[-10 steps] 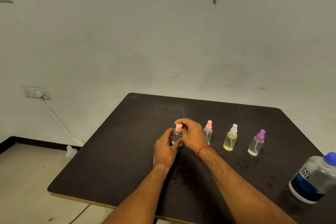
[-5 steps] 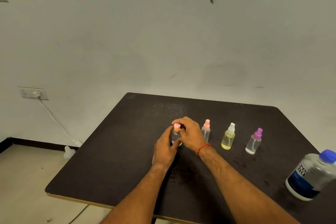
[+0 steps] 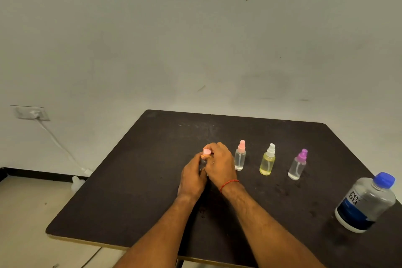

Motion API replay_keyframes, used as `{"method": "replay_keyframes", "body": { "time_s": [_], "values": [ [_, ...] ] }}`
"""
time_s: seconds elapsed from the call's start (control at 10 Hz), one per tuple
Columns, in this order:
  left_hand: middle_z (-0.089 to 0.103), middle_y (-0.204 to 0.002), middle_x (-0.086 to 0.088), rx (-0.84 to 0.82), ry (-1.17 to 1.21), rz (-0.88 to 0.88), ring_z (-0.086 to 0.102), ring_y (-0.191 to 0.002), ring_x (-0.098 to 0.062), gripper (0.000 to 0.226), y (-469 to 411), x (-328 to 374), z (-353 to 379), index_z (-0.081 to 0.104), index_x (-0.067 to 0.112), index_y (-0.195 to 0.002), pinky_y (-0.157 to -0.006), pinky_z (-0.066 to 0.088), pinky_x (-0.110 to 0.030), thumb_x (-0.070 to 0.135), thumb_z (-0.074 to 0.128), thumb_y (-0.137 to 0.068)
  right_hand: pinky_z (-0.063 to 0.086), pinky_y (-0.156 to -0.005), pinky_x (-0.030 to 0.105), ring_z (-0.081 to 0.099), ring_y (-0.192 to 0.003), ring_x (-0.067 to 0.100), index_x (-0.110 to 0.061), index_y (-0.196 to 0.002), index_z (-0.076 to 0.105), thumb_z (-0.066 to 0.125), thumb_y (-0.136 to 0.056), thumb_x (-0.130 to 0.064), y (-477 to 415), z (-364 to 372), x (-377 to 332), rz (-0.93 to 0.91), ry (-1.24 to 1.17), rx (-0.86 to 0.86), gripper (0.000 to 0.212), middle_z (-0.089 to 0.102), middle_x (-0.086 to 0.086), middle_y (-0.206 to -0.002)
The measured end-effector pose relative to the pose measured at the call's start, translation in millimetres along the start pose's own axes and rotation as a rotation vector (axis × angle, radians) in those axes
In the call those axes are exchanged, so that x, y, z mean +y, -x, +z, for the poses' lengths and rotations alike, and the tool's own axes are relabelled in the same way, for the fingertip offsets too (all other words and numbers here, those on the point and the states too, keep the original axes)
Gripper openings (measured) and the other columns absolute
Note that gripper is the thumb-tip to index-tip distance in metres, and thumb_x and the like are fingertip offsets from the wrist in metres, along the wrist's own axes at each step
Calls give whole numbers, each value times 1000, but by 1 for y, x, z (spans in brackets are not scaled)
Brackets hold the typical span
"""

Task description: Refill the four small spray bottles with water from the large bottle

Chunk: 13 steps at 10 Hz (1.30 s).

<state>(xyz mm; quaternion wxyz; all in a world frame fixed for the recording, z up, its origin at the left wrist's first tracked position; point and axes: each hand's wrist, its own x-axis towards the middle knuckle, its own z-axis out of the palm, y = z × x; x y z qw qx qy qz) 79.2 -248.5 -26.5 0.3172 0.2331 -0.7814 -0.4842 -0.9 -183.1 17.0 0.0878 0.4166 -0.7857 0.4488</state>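
Note:
A row of small spray bottles stands on the dark table. The leftmost one has a pink cap; my left hand grips its clear body, which is mostly hidden, and my right hand curls round its pink top. To the right stand a clear bottle with a pink sprayer, a yellow bottle with a white sprayer and a clear bottle with a purple sprayer. The large water bottle with a blue cap stands capped at the right edge.
A wall socket with a white cable sits at the left, and a small white object lies on the floor by the table's left edge. The wall runs close behind the table's far edge.
My hands stay on the leftmost bottle; the right hand's fingers have shifted slightly round the pink top. The view has drifted a little.

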Motion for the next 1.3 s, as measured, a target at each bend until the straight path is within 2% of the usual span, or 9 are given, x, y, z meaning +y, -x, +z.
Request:
{"method": "replay_keyframes", "body": {
  "time_s": [0.1, 0.2, 0.3, 0.4, 0.5, 0.7, 1.1, 1.2, 1.3],
  "values": [
    [72, -84, -1, 20, 158, -96, 68, -81, -18, 30, 4, 8, 0, 71, 26, -89, -84, 56, -55, 40, 45, -98, 48, -71, 30, 54, -82, 17, -12, -86, 65, 60, -80, -3, 5, 5, -10, 60, -6, 81, 12, 59, 1, -85],
    [74, -86, -4, 38, 199, -122, 69, -85, -22, 34, 1, 3, 3, 73, 26, -89, -90, 55, -59, 40, 44, -99, 42, -69, 25, 51, -82, 15, -12, -87, 64, 60, -82, -4, 3, 7, -13, 74, 22, 52, 11, 56, 0, -85],
    [75, -95, 1, 23, 145, -102, 72, -96, -21, 29, 0, 2, 2, 70, 37, -99, -91, 57, -54, 48, 44, -95, 48, -72, 29, 52, -84, 15, -13, -89, 63, 58, -85, -5, -2, 4, -8, 49, 55, -4, 10, 55, 0, -88],
    [72, -109, 12, -19, 25, -32, 69, -104, -6, 25, -5, -3, 4, 62, 39, -119, -95, 58, -41, 33, 56, -96, 52, -75, 32, 55, -85, 16, -13, -92, 64, 56, -90, -8, -9, 1, -2, 44, 80, -31, 9, 56, 1, -91],
    [68, -120, 15, -8, -59, 10, 63, -106, 7, 41, -6, -4, 3, 56, 34, -133, -99, 52, -23, 15, 63, -97, 54, -78, 33, 58, -86, 17, -13, -97, 67, 60, -91, -11, -17, -2, 4, 60, 96, -30, 10, 60, 3, -93],
    [65, -134, 9, 14, -134, -20, 60, -121, -6, 51, -10, -11, 6, 52, 28, -143, -107, 50, -33, 19, 67, -95, 49, -86, 27, 62, -93, 19, -10, -107, 69, 60, -93, -14, -30, -13, 12, 101, 148, -19, 17, 66, 7, -100],
    [61, -139, 5, 15, -142, -61, 58, -128, -10, 53, -11, -10, 7, 49, 24, -146, -110, 48, -37, 23, 66, -96, 50, -93, 29, 63, -99, 18, -11, -113, 68, 61, -94, -21, -33, -15, 7, 147, 169, -53, 23, 68, 7, -107],
    [60, -140, 5, 13, -126, -70, 57, -129, -11, 54, -12, -14, 8, 49, 23, -147, -111, 47, -37, 22, 66, -96, 49, -98, 30, 62, -104, 17, -12, -120, 66, 62, -93, -22, -32, -14, 8, 152, 171, -65, 28, 68, 6, -113],
    [62, -137, 7, 29, -108, -72, 59, -126, -9, 53, -14, -16, 8, 51, 26, -145, -109, 49, -34, 23, 68, -95, 42, -105, 30, 57, -117, 19, -14, -135, 54, 62, -93, -24, -30, -13, 9, 166, 205, -99, 44, 62, 6, -127]
  ]
}}
